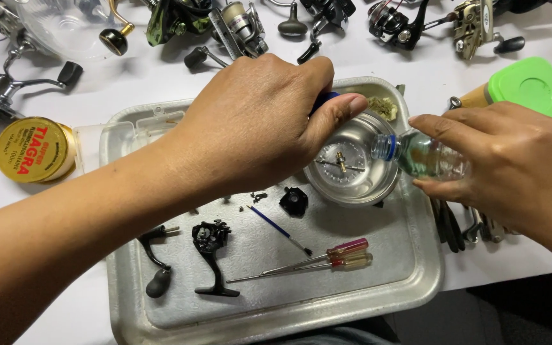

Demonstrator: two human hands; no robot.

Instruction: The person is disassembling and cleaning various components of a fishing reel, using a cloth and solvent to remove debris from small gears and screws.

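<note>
Right hand clamped on clear plastic bottle tipped over round steel bowl in metal tray; left hand closed on blue cap above that bowl.

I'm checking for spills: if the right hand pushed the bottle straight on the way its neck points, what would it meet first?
The right hand tips the bottle leftward, its neck already over the steel bowl. It would probably meet the left hand, whose thumb lies at the bowl's rim; depth is unclear.

My left hand reaches in from the lower left, thumb extended; my right hand curls its fingers in a grip.
</note>
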